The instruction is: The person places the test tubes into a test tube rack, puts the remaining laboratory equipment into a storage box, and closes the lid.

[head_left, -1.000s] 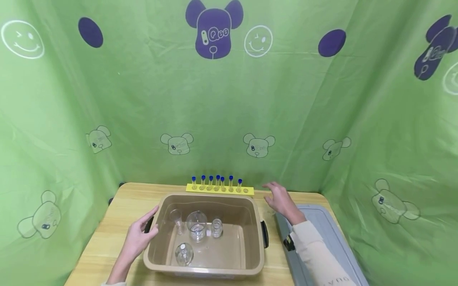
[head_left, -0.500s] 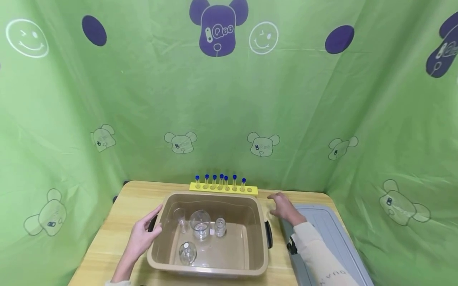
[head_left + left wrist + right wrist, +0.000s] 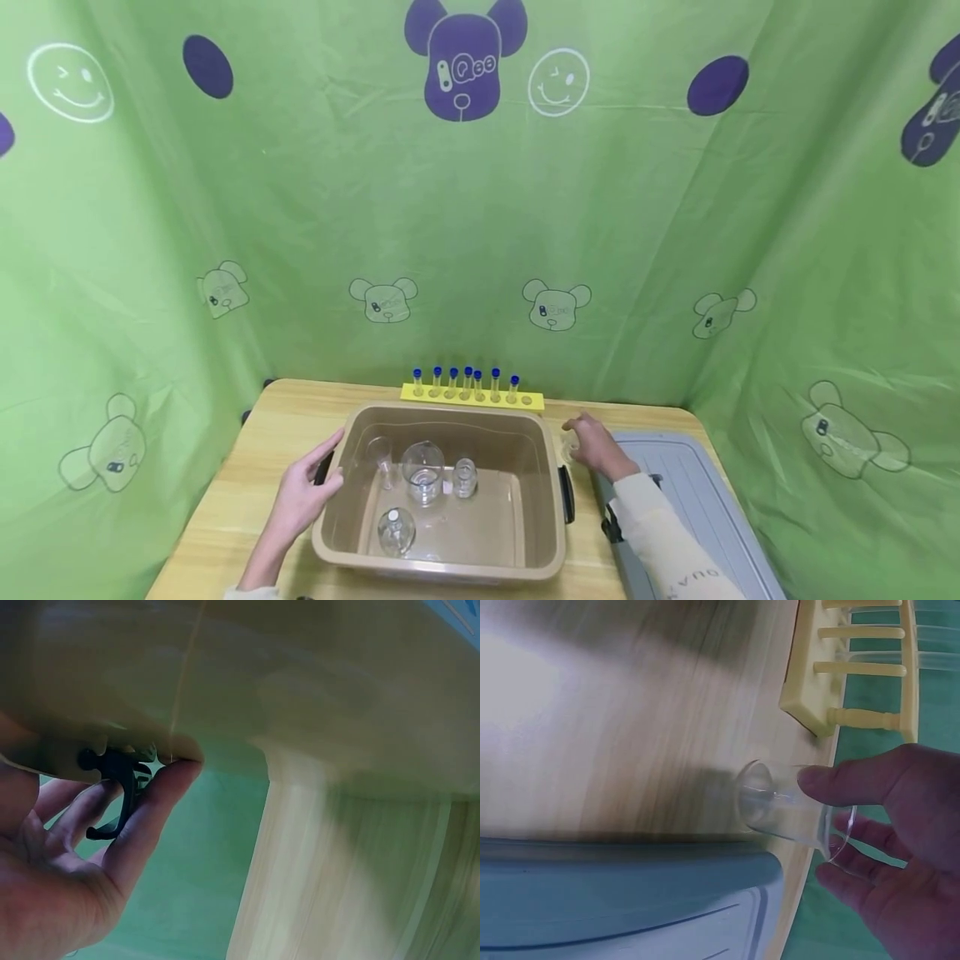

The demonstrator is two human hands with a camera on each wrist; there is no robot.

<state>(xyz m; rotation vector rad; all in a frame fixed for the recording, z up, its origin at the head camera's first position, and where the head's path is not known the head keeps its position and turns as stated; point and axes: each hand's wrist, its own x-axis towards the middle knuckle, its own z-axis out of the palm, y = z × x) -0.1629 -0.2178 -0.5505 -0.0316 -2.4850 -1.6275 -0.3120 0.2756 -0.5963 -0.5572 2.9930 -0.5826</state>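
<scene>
My left hand (image 3: 303,487) rests against the left rim of a brown plastic tub (image 3: 438,568). Its fingers are fairly straight beside the black handle latch (image 3: 120,791), one fingertip touching the tub wall. Inside the tub are a round glass flask with a white stopper (image 3: 396,533), a larger glass beaker (image 3: 423,475), a small glass jar (image 3: 465,479) and a tapered clear vessel (image 3: 384,462). Right of the tub, my right hand (image 3: 596,446) holds a small clear glass beaker (image 3: 780,806) near its rim, thumb on one side, fingers on the other. The beaker stands on the table.
A yellow rack (image 3: 472,396) with several blue-capped tubes stands at the table's back edge, behind the tub. A grey lid (image 3: 697,492) lies on the right under my right forearm. Green printed cloth (image 3: 480,233) encloses the table (image 3: 225,483).
My right hand has moved down and slightly closer to the table, and now grips the small beaker. The left hand stays at the tub's rim. The head view has shifted slightly.
</scene>
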